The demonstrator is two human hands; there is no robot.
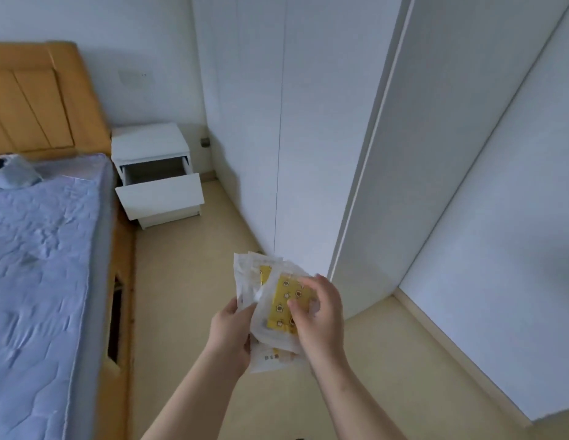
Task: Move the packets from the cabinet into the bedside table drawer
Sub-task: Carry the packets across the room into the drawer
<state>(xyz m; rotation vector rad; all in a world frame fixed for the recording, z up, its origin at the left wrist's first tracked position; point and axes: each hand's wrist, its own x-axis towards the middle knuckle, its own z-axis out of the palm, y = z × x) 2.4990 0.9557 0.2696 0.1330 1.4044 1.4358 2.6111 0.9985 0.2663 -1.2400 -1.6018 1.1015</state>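
Observation:
A bunch of clear plastic packets [270, 300] with yellow patterned contents is held in front of me over the floor. My left hand [230, 333] grips the bunch from the left and below. My right hand [321, 315] pinches the front yellow packet from the right. The white bedside table [151, 141] stands against the far wall beside the bed, and its top drawer [159, 193] is pulled open. The drawer's inside looks dark, with no contents that I can make out. The white cabinet [308, 122] runs along my right, its open door [388, 185] swung toward me.
A bed with a blue quilted mattress [38, 265] and an orange wooden frame fills the left side. A beige tiled floor strip [187, 281] leads between bed and cabinet to the bedside table. A blue cloth [13, 174] lies at the bed's head.

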